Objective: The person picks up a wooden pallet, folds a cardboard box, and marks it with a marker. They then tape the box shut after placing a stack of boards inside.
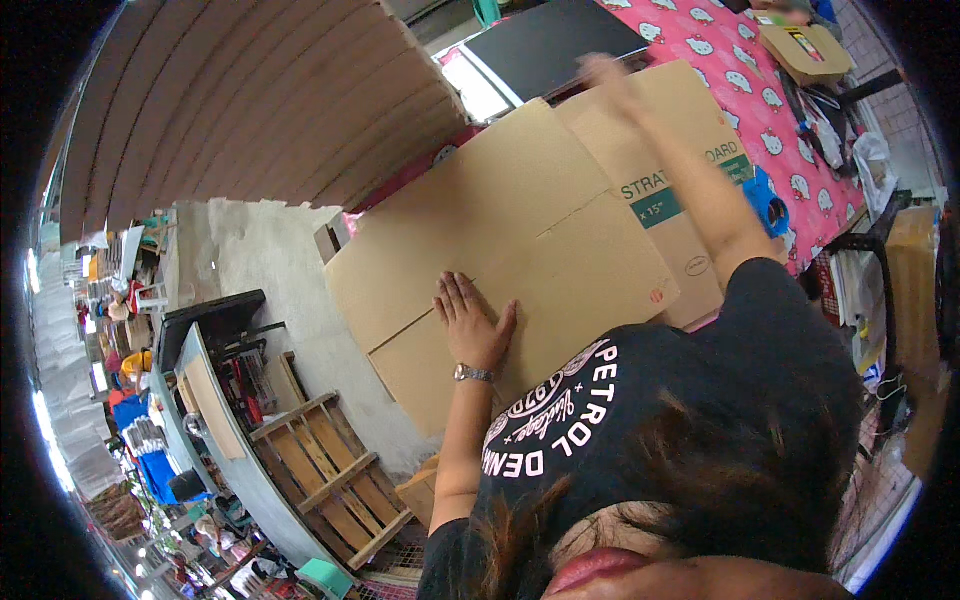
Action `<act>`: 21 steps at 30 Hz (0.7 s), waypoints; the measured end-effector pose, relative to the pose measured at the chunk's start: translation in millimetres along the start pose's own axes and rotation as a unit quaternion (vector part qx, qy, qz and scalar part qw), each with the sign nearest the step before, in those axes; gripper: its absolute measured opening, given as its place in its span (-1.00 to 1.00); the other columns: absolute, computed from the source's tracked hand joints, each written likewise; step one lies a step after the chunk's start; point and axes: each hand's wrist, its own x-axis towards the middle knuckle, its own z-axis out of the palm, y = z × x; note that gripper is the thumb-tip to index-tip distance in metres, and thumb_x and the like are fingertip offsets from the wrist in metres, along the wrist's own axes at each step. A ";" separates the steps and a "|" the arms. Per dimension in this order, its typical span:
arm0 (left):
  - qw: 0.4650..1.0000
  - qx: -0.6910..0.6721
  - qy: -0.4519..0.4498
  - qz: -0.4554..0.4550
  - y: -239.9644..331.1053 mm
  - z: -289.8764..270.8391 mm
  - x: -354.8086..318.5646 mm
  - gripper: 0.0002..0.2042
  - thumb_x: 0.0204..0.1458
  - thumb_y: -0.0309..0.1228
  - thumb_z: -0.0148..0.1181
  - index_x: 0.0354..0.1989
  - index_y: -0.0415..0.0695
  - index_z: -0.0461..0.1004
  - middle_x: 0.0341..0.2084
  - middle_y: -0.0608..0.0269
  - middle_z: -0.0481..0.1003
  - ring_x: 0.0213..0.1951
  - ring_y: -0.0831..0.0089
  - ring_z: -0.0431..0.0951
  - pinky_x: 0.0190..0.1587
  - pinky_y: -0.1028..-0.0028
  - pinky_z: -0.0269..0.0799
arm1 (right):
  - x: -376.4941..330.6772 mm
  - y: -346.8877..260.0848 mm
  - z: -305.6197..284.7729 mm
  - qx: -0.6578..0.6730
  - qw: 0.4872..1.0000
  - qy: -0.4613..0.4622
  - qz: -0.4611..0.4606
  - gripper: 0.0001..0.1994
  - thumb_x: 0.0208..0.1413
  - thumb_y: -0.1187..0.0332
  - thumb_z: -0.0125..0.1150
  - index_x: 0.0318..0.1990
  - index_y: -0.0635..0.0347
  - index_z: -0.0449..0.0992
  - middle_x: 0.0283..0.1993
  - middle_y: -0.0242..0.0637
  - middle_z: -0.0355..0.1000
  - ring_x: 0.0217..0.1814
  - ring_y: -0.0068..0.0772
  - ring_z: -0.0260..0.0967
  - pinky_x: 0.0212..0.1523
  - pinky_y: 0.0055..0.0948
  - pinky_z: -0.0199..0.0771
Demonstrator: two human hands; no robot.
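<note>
A flattened brown cardboard box (560,270) lies before me, with slits running in from its edges. My left hand (474,325) rests flat on its left part, fingers spread, a watch on the wrist. Partly under that sheet, to its right, is a second piece of cardboard (690,110) with a green printed band. My right arm stretches over this piece, and my right hand (612,88) is near its far edge, by a black flat panel (560,50). Motion smears the right hand's fingers, so their grip is unclear.
Pink patterned cloth (775,130) covers the table. A blue object with a dark round part (768,203) lies at the right. Large ribbed brown sheets (270,100) overhang the far left. A wooden pallet (335,475) leans beside a grey table (240,480). People are in the left distance.
</note>
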 end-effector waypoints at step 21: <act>0.998 -0.042 0.019 -0.035 4.8 -0.3 2.6 -0.22 -0.08 -0.03 0.12 0.24 -0.30 0.05 0.26 -0.13 0.02 0.31 0.00 -0.06 0.35 0.16 -0.21 | -16.9 -199.1 108.3 -0.174 0.908 -0.370 -0.089 -0.45 0.06 -0.08 0.02 0.08 0.12 0.38 0.07 -0.14 0.33 0.13 -0.14 0.23 0.16 -0.15 0.14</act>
